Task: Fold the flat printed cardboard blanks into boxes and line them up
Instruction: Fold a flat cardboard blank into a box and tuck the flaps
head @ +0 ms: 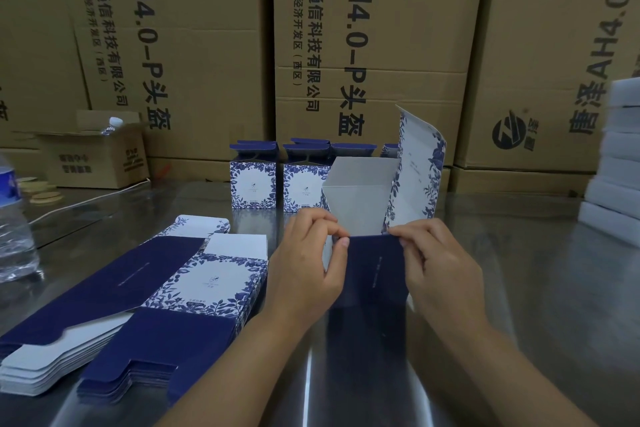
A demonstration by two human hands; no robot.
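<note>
1. Surface: a reflective steel table (519,288) carries your work; it runs from the near edge to a far wall of large brown shipping cartons (374,45).
2. Far left: a small open carton (100,156) with a bottle cap showing above it; at the left edge, a clear water bottle (14,218) with a blue label; at the right edge, a stack of white foam pieces (616,166).
3. Near left: a stack of flat printed blanks (145,295), navy panels beside white panels with blue floral borders, lying fanned on the table.
4. Far centre: finished boxes (252,184) standing in a row, top flaps raised; the row's right end is hidden behind the piece you hold.
5. Centre: the box in hand (377,274), half erected, white inside showing, its tall floral lid flap standing up at the right.
6. Your left hand (308,267): thumb and fingertips pressed together, pinching the left top corner of the navy near panel.
7. Your right hand (436,267): thumb and forefinger pinching the right top corner of that same panel; other fingers curled against the side.
8. Writing: the cartons read "AH4.0-P" with large Chinese characters; print on the boxes is too small to read.
</note>
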